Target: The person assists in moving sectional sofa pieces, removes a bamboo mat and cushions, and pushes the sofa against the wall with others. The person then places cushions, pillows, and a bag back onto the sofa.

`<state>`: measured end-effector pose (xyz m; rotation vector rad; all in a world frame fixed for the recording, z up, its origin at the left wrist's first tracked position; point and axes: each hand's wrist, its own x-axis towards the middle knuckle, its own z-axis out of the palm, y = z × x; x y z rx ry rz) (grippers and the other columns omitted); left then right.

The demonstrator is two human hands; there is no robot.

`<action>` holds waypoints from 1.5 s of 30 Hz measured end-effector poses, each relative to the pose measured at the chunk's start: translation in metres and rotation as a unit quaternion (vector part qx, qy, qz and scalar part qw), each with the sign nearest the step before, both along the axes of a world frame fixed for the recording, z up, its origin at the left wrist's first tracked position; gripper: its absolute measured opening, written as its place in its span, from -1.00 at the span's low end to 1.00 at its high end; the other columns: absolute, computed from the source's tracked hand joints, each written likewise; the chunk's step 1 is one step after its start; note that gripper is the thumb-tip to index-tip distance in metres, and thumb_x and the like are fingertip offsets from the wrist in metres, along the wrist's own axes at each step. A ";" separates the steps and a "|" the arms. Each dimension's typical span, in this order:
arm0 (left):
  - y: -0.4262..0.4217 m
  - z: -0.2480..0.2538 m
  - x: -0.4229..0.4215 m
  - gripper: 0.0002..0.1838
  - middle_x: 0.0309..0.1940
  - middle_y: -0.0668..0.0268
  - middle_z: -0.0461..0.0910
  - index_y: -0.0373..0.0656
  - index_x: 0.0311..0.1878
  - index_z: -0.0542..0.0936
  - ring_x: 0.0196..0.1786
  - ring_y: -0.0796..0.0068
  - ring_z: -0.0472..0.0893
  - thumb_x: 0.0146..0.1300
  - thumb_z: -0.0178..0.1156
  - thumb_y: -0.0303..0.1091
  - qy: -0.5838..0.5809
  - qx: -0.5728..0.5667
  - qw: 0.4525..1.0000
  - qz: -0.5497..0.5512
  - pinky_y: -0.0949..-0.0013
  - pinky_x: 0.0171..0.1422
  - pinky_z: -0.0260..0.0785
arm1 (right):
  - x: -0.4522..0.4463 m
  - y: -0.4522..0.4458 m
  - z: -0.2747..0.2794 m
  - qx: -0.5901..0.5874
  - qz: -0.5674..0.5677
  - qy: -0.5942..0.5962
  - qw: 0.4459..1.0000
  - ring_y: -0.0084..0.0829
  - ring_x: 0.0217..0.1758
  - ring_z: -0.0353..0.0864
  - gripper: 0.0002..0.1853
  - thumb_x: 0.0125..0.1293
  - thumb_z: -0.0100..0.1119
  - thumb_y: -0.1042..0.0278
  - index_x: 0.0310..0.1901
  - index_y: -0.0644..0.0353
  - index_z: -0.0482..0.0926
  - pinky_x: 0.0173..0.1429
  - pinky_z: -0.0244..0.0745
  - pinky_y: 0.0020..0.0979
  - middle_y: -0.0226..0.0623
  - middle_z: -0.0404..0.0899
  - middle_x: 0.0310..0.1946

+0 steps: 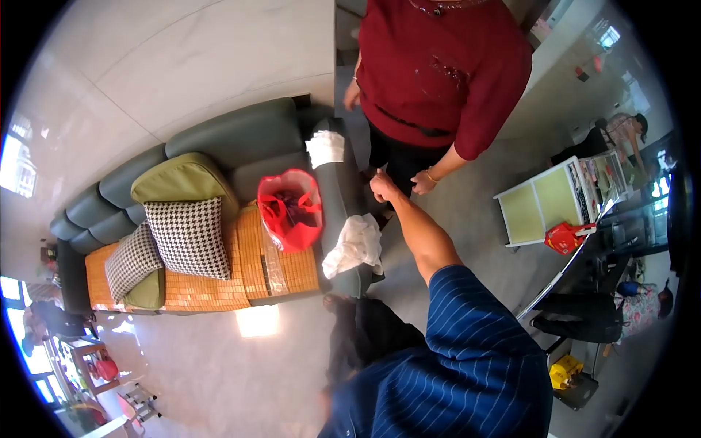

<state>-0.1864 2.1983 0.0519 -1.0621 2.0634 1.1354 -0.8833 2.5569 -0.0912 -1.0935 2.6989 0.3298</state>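
Note:
My right hand [381, 187] is stretched out in front of me with its fingers curled closed; anything inside them is too small to make out. Just beyond it stands a person in a dark red top [438, 73], whose hand with a gold bracelet [423, 182] hangs close to mine, apparently not touching it. A crumpled white cloth [355, 244] lies on the near end of the sofa arm, below and left of my right hand. Of my left side only a blurred skin-toned patch [326, 400] shows, possibly my left hand, with its fingers smeared.
The grey sofa [234, 131] holds a red bag [290, 212], patterned cushions [188, 237] and a folded white cloth [326, 148] on its arm. A white-framed cart [542, 204] with a red bag [566, 237] stands right. Other people are at both sides.

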 end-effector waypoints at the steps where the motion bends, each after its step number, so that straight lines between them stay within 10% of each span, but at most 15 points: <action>1: 0.004 0.002 0.001 -0.61 -0.30 0.14 0.61 -0.33 -0.18 0.54 -0.24 0.44 0.54 0.26 -0.01 -0.13 0.000 -0.006 1.000 0.005 0.37 -0.21 0.39 | -0.006 -0.029 0.033 0.031 -0.029 -0.095 0.995 -0.35 -0.31 0.60 -0.92 -0.49 0.33 0.39 -0.79 0.03 0.61 0.22 0.16 -0.26 -0.30 0.60 -0.62; 4: 0.016 0.005 0.013 -0.58 -0.30 0.13 0.61 -0.35 -0.16 0.54 -0.24 0.45 0.54 0.26 -0.01 -0.11 0.011 -0.023 0.999 0.026 0.38 -0.17 0.38 | -0.002 -0.038 0.100 -0.034 -0.061 -0.078 0.994 -0.27 -0.45 0.55 -0.91 -0.40 0.31 0.35 -0.75 0.07 0.58 -0.08 0.25 -0.26 -0.25 0.55 -0.66; 8: 0.024 0.000 0.044 -0.53 -0.30 0.12 0.61 -0.38 -0.13 0.55 -0.23 0.45 0.53 0.27 -0.01 -0.07 0.062 -0.044 0.992 0.098 0.38 -0.13 0.37 | 0.010 0.014 0.058 -0.158 -0.021 -0.028 0.987 -0.17 -0.63 0.48 -0.85 -0.28 0.28 0.29 -0.69 0.14 0.53 -0.49 0.38 -0.25 -0.17 0.49 -0.71; 10: 0.033 0.020 0.043 -0.56 -0.30 0.04 0.58 -0.35 -0.14 0.54 -0.22 0.31 0.53 0.27 -0.06 -0.10 0.069 -0.029 0.989 0.131 0.30 -0.12 0.36 | 0.099 -0.001 0.119 0.140 0.120 -0.162 0.970 -0.19 -0.47 0.58 -0.80 0.08 0.08 0.29 -0.57 0.18 0.59 -0.39 0.47 -0.25 -0.06 0.57 -0.51; 12: 0.041 0.076 0.007 -0.61 -0.31 -0.09 0.53 -0.28 -0.17 0.53 -0.20 0.01 0.53 0.27 -0.16 -0.16 0.066 0.015 0.988 0.137 0.13 -0.12 0.35 | 0.188 0.026 0.086 0.129 0.035 -0.297 0.945 -0.23 -0.49 0.59 -0.80 0.08 0.10 0.24 -0.54 0.16 0.59 -0.42 0.48 -0.25 -0.10 0.58 -0.54; 18: 0.067 0.017 0.097 -0.55 -0.42 -0.09 0.58 -0.43 -0.20 0.51 -0.30 0.18 0.58 0.30 -0.17 -0.17 0.068 -0.051 0.931 0.354 0.18 -0.19 0.39 | 0.457 0.051 0.080 0.211 -0.458 -0.650 0.568 -0.23 -0.41 0.61 -0.74 0.01 0.17 0.16 -0.36 0.17 0.59 -0.33 0.53 -0.26 -0.16 0.60 -0.40; 27: 0.011 0.034 0.149 -0.48 -0.39 -0.11 0.55 -0.39 -0.20 0.52 -0.30 0.07 0.57 0.25 -0.14 -0.03 -0.030 -0.033 0.903 0.428 0.16 -0.18 0.36 | 0.434 -0.114 0.117 0.207 -0.336 -0.552 0.734 -0.26 -0.54 0.59 -0.61 0.28 -0.14 0.15 -0.01 0.24 0.43 -0.41 0.55 -0.27 -0.15 0.56 -0.52; 30: -0.041 0.037 0.177 -0.52 -0.34 -0.10 0.56 -0.38 -0.18 0.53 -0.24 0.04 0.57 0.22 -0.10 -0.07 -0.066 0.066 0.878 0.470 0.15 -0.12 0.37 | 0.416 -0.195 0.136 0.034 -0.378 -0.545 0.748 -0.41 -0.66 0.49 -0.78 0.27 -0.10 0.26 -0.23 0.22 0.47 -0.67 0.43 -0.36 -0.25 0.50 -0.56; 32: -0.065 0.014 0.210 -0.56 -0.61 0.28 0.50 -0.27 -0.35 0.57 -0.58 0.49 0.46 0.16 -0.05 -0.03 0.021 -0.029 0.888 0.459 0.33 -0.55 0.29 | 0.417 -0.254 0.144 -0.037 -0.332 -0.537 0.774 -0.43 -0.65 0.51 -0.78 0.28 -0.11 0.27 -0.21 0.22 0.45 -0.66 0.45 -0.41 -0.25 0.50 -0.57; 39: -0.164 0.011 0.263 -0.60 -0.38 0.16 0.60 -0.35 -0.16 0.54 -0.37 0.44 0.58 0.18 0.00 -0.16 0.146 -0.118 0.785 0.590 0.37 -0.22 0.42 | 0.509 -0.431 0.173 0.012 -0.190 -0.551 0.813 -0.49 -0.65 0.48 -0.79 0.27 -0.08 0.27 -0.39 0.19 0.49 -0.58 0.47 -0.43 -0.33 0.47 -0.63; 40: -0.173 0.002 0.267 -0.60 -0.35 0.16 0.61 -0.35 -0.14 0.53 -0.36 0.44 0.58 0.18 0.01 -0.16 0.168 -0.135 0.765 0.607 0.37 -0.21 0.43 | 0.525 -0.445 0.177 0.007 -0.018 -0.504 0.864 -0.55 -0.61 0.47 -0.75 0.25 0.01 0.24 -0.43 0.22 0.56 -0.53 0.42 -0.46 -0.35 0.50 -0.61; 45: -0.214 0.020 0.262 -0.63 -0.34 0.22 0.60 -0.32 -0.08 0.50 -0.33 0.49 0.58 0.23 0.04 -0.19 0.242 -0.074 0.723 0.643 0.45 -0.26 0.42 | 0.556 -0.482 0.118 0.050 0.124 -0.614 0.778 -0.61 -0.55 0.43 -0.59 0.15 0.15 0.03 -0.28 0.30 0.61 -0.50 0.35 -0.50 -0.37 0.55 -0.54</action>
